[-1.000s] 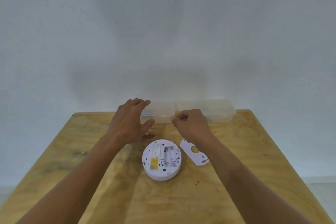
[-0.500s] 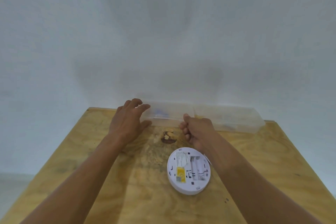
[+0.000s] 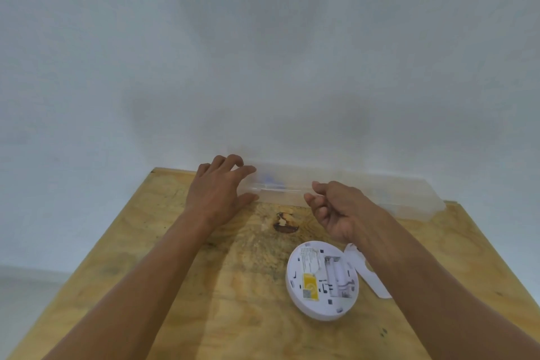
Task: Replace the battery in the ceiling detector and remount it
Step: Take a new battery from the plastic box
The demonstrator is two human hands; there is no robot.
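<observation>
The round white detector [image 3: 321, 280] lies back-up on the wooden table [image 3: 190, 301], showing its battery bay and a yellow label. I see no batteries in the bay. Its white mounting plate [image 3: 377, 283] lies just to the right, partly under my right forearm. A long clear plastic box [image 3: 394, 196] stands at the table's far edge against the wall, with something blue [image 3: 271, 183] blurred inside. My left hand [image 3: 216, 193] clasps the box's left end, fingers on top and thumb in front. My right hand [image 3: 339, 210] hovers before the box's middle, fingers curled, with nothing visible in it.
A plain pale wall rises right behind the table. A dark knot [image 3: 285, 223] marks the wood between my hands. The table's left edge runs diagonally toward the near left corner, with the floor beyond it.
The view has swung left, so the detector now sits lower right. My right hand has turned from a tight fist to a looser curl, palm more upward. My left hand stays on the box.
</observation>
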